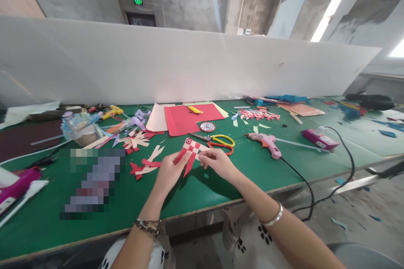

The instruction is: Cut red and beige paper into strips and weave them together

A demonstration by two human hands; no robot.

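I held the woven paper piece [191, 146] above the near edge of the green table [252, 180], about midway between left and right. Its red and white checks ran up to a far left corner with a round eye on it, and a red strip hung down towards me. My left hand [170, 171] was closed on its left side, the thumb lying along it. My right hand [218, 163] had its fingers drawn together at the right edge, pinching a pale end there.

Just beyond lay the scissors [223, 138], with one yellow loop and one orange, and the small round container [207, 127] sat past their blades. Farther off, the red sheet [202, 117] overlapped a pale pink one, and the yellow cutter [195, 109] rested on the red. To the left, near my left hand, red and pale paper strips [147, 166] lay crossed in a loose heap.

On the right was the pink glue gun [267, 142], its nozzle pointing left and its black cord trailing off the near edge. The purple box [320, 139] stood farther right. Beyond the glue gun lay more checkered paper pieces [260, 114].
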